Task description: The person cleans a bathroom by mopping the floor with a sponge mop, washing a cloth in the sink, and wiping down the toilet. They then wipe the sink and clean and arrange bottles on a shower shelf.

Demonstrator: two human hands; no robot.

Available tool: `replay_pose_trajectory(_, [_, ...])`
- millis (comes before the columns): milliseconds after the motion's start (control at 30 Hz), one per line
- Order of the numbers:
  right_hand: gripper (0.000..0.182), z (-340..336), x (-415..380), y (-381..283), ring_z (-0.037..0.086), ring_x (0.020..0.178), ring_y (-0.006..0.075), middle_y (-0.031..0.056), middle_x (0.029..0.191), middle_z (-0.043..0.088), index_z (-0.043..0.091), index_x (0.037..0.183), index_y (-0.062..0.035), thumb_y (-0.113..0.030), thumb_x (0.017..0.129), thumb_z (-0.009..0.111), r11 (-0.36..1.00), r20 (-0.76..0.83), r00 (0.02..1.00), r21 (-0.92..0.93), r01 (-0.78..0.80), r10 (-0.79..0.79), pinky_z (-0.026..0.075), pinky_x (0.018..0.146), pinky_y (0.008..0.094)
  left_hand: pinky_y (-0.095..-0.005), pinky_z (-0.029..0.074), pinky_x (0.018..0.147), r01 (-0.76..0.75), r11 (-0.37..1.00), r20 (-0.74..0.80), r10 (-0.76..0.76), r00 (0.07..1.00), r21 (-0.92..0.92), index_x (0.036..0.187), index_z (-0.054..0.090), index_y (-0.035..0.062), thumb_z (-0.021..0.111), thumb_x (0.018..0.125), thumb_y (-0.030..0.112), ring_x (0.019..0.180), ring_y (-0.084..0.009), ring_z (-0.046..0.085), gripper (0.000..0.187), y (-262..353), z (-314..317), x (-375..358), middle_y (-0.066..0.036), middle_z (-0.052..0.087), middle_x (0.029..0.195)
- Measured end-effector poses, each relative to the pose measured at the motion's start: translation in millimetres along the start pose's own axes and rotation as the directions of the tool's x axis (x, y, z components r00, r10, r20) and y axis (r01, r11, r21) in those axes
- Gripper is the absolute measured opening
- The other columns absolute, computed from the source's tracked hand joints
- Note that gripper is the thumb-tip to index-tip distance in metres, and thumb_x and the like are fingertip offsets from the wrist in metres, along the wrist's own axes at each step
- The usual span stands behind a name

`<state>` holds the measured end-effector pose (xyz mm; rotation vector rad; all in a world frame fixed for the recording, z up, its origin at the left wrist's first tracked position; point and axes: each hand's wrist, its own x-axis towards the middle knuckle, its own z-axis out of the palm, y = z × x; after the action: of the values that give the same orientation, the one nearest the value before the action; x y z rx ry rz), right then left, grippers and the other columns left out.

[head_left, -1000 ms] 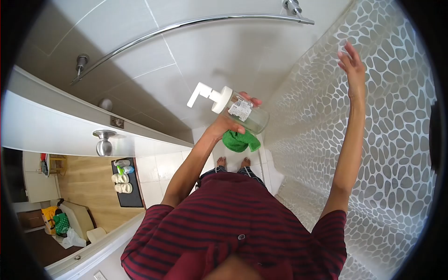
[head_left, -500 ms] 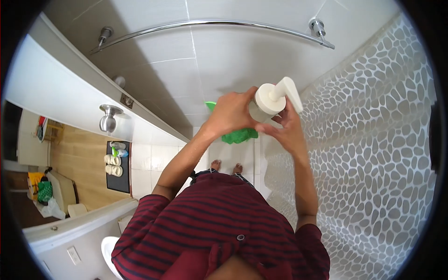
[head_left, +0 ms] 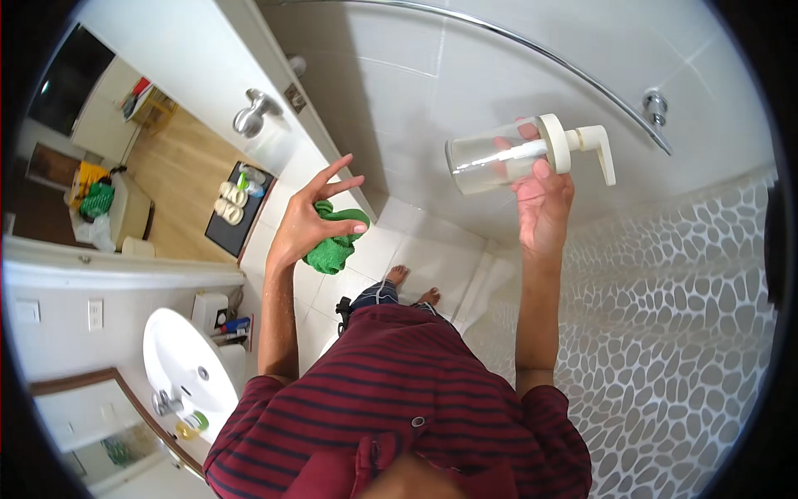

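Observation:
A clear pump bottle (head_left: 478, 170) with a white collar and white pump head lies tilted on its side in the air, its base toward the left. My right hand (head_left: 544, 208) grips it near the collar, fingers behind and thumb in front. Through the clear wall the white pump tube shows, and no liquid is visible. To the left, apart from the bottle, my left hand (head_left: 301, 223) keeps a bunched green cloth (head_left: 329, 254) against its palm. Two of its fingers and the thumb stretch out; the other fingers are hidden.
An open door with a round knob (head_left: 249, 121) stands at upper left. A curved chrome bar (head_left: 532, 46) runs along the tiled wall. The pebble-patterned shower curtain (head_left: 665, 316) hangs at right. At lower left is a white sink (head_left: 170, 341) with a faucet and a small bottle.
My left hand has left the bottle and moved left with the green cloth. The bottle has tipped from upright to sideways in my right hand. The view has turned toward the sink.

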<state>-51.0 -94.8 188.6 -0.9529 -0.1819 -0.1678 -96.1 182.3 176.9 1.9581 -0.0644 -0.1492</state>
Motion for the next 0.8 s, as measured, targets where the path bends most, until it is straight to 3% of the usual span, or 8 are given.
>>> replay_pose_trajectory(133, [0.054, 10.1, -1.5, 10.3, 0.054, 0.099, 0.0253, 0.0138, 0.113, 0.05, 0.042, 0.119, 0.0006, -0.011, 0.072, 0.066, 0.932, 0.051, 0.982, 0.309, -0.187, 0.181, 0.048, 0.081, 0.0367, -0.0297, 0.037, 0.092, 0.076, 0.994, -0.09, -0.083, 0.992, -0.083, 0.129, 0.04, 0.0087, 0.077, 0.056, 0.011, 0.1, -0.0146, 0.053, 0.081, -12.5, -1.1, -30.7, -0.008, 0.06, 0.11])
replay_pose_trajectory(200, [0.055, 17.9, -9.4, 21.8, 0.054, 0.098, 0.0208, 0.0118, 0.111, 0.051, 0.042, 0.119, 0.0001, -0.006, 0.07, 0.068, 0.998, -0.007, 1.0, -0.069, -0.016, 0.015, 0.047, 0.081, 0.0338, -0.0255, 0.044, 0.079, 0.049, 0.996, -0.163, -0.06, 0.985, -0.072, 0.125, 0.045, 0.0087, 0.077, 0.057, 0.007, 0.081, -0.0083, 0.056, 0.075, -21.4, 3.2, -39.5, -0.009, 0.062, 0.104])
replay_pose_trajectory(233, [0.056, 20.5, -13.4, 26.3, 0.053, 0.098, 0.0185, 0.0107, 0.109, 0.052, 0.042, 0.119, -0.0001, -0.003, 0.069, 0.069, 0.964, -0.012, 0.997, -0.257, 0.071, -0.076, 0.047, 0.081, 0.0323, -0.0255, 0.044, 0.079, 0.062, 0.992, -0.169, -0.08, 0.982, -0.108, 0.125, 0.045, 0.0087, 0.077, 0.057, 0.008, 0.081, -0.0082, 0.056, 0.074, -22.6, 5.8, -43.7, -0.008, 0.063, 0.104])
replay_pose_trajectory(267, [0.057, 20.1, -12.5, 26.9, 0.053, 0.094, 0.0135, 0.0081, 0.105, 0.053, 0.044, 0.116, 0.0005, 0.004, 0.066, 0.07, 0.982, -0.045, 0.999, -0.191, -0.001, -0.008, 0.045, 0.081, 0.0284, -0.0255, 0.044, 0.079, 0.075, 0.987, -0.169, -0.099, 0.981, -0.142, 0.124, 0.046, 0.0087, 0.077, 0.057, 0.008, 0.081, -0.0082, 0.056, 0.074, -22.1, 8.6, -46.4, -0.008, 0.063, 0.103])
replay_pose_trajectory(433, [0.051, 14.5, -22.8, 18.8, 0.053, 0.093, 0.0139, 0.0086, 0.103, 0.055, 0.046, 0.112, 0.0027, 0.003, 0.067, 0.069, 0.98, -0.003, 1.0, -0.197, -0.014, 0.014, 0.046, 0.081, 0.0277, -0.0255, 0.044, 0.078, 0.092, 0.985, -0.147, -0.114, 0.983, -0.148, 0.123, 0.048, 0.0088, 0.076, 0.058, 0.008, 0.08, -0.0076, 0.055, 0.07, -17.6, 21.7, -42.1, -0.005, 0.064, 0.101])
replay_pose_trajectory(600, [0.049, 4.3, -26.1, -1.0, 0.054, 0.092, 0.0136, 0.0093, 0.101, 0.055, 0.046, 0.111, 0.0032, 0.003, 0.068, 0.069, 0.952, 0.031, 0.999, -0.304, 0.038, -0.03, 0.048, 0.079, 0.0275, -0.0322, 0.037, 0.091, -0.028, 0.993, -0.077, 0.02, 0.997, -0.116, 0.122, 0.049, 0.0087, 0.077, 0.057, 0.01, 0.1, -0.0152, 0.053, 0.071, -2.5, 50.7, -16.0, -0.004, 0.062, 0.103])
replay_pose_trajectory(700, [0.051, -2.2, -28.7, -18.4, 0.055, 0.091, 0.0136, 0.01, 0.101, 0.056, 0.048, 0.11, 0.0035, -0.005, 0.066, 0.073, 0.919, 0.033, 0.999, -0.395, -0.008, 0.023, 0.048, 0.077, 0.0273, -0.0293, 0.037, 0.089, -0.173, 0.98, -0.049, 0.169, 0.984, -0.095, 0.124, 0.047, 0.0113, 0.079, 0.053, 0.011, 0.1, -0.0126, 0.052, 0.077, 8.0, 76.2, 0.4, -0.004, 0.06, 0.108])
replay_pose_trajectory(800, [0.058, -6.3, -36.6, -30.5, 0.057, 0.089, 0.0136, 0.0085, 0.104, 0.057, 0.05, 0.11, 0.0009, -0.014, 0.062, 0.078, 0.786, 0.071, 0.988, -0.615, -0.064, 0.135, 0.048, 0.074, 0.0279, -0.0335, 0.039, 0.09, -0.325, 0.938, -0.011, 0.326, 0.945, -0.123, 0.121, 0.048, 0.0049, 0.081, 0.054, 0.02, 0.1, -0.017, 0.053, 0.076, 26.7, 115.3, 16.6, -0.008, 0.06, 0.107])
